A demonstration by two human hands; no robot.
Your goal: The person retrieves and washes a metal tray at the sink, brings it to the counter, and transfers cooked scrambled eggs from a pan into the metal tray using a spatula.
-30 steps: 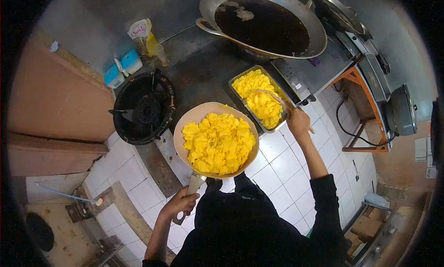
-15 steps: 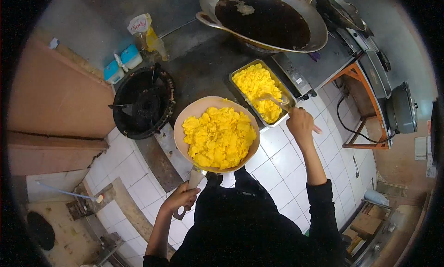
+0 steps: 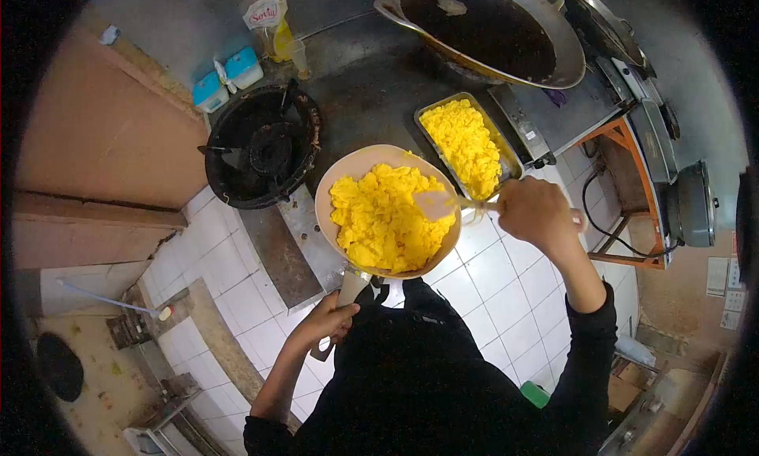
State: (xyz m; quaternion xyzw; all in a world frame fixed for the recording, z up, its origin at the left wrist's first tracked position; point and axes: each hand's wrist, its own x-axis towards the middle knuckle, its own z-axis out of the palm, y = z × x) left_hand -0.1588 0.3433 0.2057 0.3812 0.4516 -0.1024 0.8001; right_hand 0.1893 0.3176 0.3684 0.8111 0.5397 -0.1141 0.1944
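My left hand (image 3: 326,320) is wrapped round the handle of a frying pan (image 3: 326,189), which is held level at the stove's front edge. Yellow scrambled eggs (image 3: 383,223) fill most of the pan. In my right hand (image 3: 539,212) is a spatula (image 3: 468,204), its flat pale blade over the right side of the eggs. Whether the blade touches them I cannot tell. Just beyond, a rectangular metal tray (image 3: 511,168) on the counter holds more scrambled eggs (image 3: 461,144).
A black gas burner (image 3: 263,144) stands left of the pan. At the back is a big wok (image 3: 565,57) of dark liquid. A plastic pouch (image 3: 273,28) and blue-lidded containers (image 3: 243,67) sit along the wall. White floor tiles (image 3: 506,298) lie below the counter.
The spatula has come left from over the tray to over the pan, with my right hand nearer. My left hand still grips the pan, and the whole view has shifted slightly.
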